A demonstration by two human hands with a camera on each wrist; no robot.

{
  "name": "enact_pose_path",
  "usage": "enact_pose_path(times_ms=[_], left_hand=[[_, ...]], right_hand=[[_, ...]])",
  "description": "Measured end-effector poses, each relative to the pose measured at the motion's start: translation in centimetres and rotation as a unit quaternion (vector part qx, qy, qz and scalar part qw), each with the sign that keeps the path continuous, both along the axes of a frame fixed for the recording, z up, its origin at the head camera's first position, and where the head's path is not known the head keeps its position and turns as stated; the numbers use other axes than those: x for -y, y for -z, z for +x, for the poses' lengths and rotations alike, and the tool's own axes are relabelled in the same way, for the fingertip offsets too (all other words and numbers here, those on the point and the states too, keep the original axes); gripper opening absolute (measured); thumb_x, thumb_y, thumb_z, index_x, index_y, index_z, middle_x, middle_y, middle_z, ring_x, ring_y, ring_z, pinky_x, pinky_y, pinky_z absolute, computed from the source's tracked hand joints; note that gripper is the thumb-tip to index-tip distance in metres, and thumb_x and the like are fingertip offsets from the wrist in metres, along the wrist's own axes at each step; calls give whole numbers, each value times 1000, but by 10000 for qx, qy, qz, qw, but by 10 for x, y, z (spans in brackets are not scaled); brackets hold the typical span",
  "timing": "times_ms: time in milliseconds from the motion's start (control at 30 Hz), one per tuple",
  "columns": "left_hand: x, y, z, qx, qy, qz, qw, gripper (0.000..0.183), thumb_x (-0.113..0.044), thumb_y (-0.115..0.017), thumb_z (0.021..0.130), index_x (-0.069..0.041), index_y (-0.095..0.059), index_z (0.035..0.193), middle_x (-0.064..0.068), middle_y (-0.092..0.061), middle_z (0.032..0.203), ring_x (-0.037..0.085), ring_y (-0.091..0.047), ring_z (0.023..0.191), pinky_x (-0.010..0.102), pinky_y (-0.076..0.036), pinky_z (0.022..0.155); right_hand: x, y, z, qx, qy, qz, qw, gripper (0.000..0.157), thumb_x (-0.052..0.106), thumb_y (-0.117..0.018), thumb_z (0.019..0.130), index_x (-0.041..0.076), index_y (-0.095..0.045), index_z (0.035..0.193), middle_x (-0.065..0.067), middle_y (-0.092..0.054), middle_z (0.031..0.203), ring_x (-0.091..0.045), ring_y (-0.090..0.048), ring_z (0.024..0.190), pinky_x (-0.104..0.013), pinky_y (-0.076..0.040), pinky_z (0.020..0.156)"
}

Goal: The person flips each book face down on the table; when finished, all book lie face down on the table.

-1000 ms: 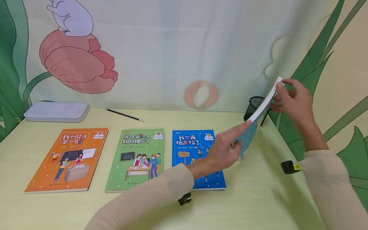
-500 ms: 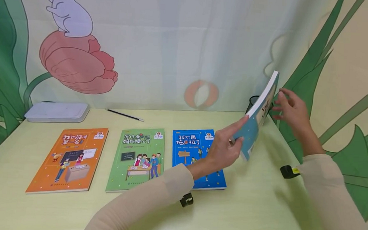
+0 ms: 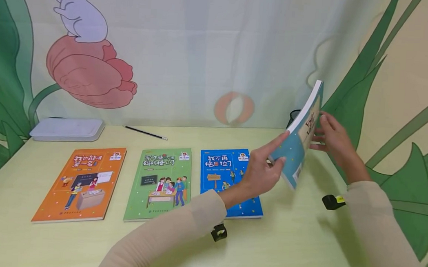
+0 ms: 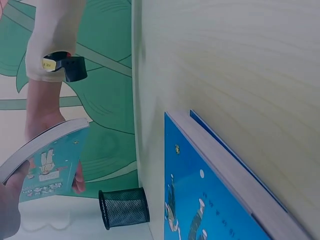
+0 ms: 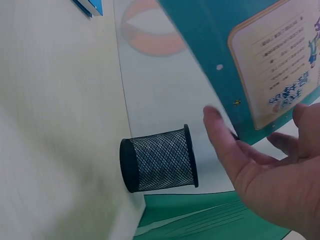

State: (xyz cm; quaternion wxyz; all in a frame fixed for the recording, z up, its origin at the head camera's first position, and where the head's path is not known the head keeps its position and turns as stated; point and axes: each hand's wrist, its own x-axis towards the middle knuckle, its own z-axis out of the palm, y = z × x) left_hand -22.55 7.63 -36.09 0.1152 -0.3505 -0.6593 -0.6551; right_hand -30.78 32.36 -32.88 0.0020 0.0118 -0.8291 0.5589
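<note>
My left hand [image 3: 261, 171] pinches a teal paperback book [image 3: 295, 148] by its near end, thumb on one cover and fingers on the other. The book is held up above the table, tilted, its white page edge facing up and left. Beside the book's right side is my right hand [image 3: 335, 137], fingers extended and spread, fingertips right at the cover. In the right wrist view the teal back cover [image 5: 215, 30] has a cream text panel, and the right hand [image 5: 270, 175] lies open at its edge. A blue book [image 3: 230, 167] lies flat below the left hand.
A green book [image 3: 164, 159] and an orange book [image 3: 100, 159] lie flat to the left. Behind them are a pencil [image 3: 145, 133] and a pale pencil case [image 3: 67, 129]. A black mesh pen holder [image 5: 162, 160] stands at the back right, by the curtain.
My right hand has let go of the teal book's far end and slid down along its side. The book has turned, showing more of its back cover. My left hand keeps its hold.
</note>
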Motion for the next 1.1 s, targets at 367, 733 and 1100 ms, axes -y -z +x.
enact_pose_path(times_ms=[367, 733, 1100], left_hand=[[2, 4, -3, 299, -22, 51, 9995, 61, 7, -52, 97, -11, -39, 154, 16, -47, 153, 40, -63, 122, 28, -61, 74], [5, 5, -10, 452, -217, -75, 9987, 63, 7, -54, 96, -13, -39, 154, 15, -49, 152, 38, -66, 117, 23, -60, 72], [4, 8, -12, 597, -326, -401, 9969, 68, 7, -56, 95, -16, -36, 155, 8, -45, 156, 31, -66, 118, 21, -59, 75]], right_hand=[[-4, 9, -2, 216, -265, -760, 9965, 79, 59, -45, 96, 32, -12, 161, 11, -64, 97, -5, -67, 87, -26, -59, 75], [-8, 12, -2, 219, -107, -815, 9964, 81, 51, -53, 96, 32, -9, 161, 11, -63, 101, -4, -68, 88, -26, -59, 73], [-13, 11, 7, 252, -38, -1310, 9911, 79, 32, -65, 96, 30, -20, 160, 0, -53, 112, -7, -65, 87, -28, -59, 70]])
